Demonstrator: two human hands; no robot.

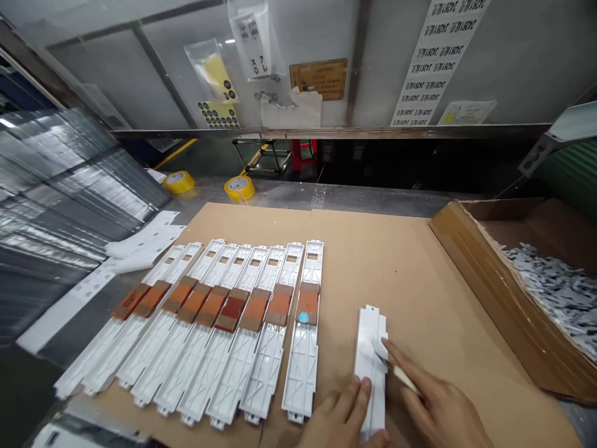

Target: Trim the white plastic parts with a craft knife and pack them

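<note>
"nine white strips (303, 367) in a row, mostly on the cardboard (354, 261), ribbed side up, each with a red-brown block (280, 305) across it. agreed?"

"agreed. one more, the tenth strip (366, 348), lies apart, right of the row, smooth side up."

"grip?"

"left hand (340, 410) clasps its near part, fingers at one edge, thumb by the other. right hand (433, 398) is closed round a thin tool (402, 378), pale handle, tip at the strip's face; index finger reaches to the strip's edge just beside."

"how far along?"

"my reading: the nine look finished with and laid out. the tenth seems mid-work, no block seen on it. whether the tip cuts or scrapes, cannot tell."

"left to do?"

"this one, at least; total unknown. box (489, 311) at right holds pale scraps (555, 298), perhaps trimmings. two yellow tape rolls (240, 194) stand beyond the cardboard."
</note>
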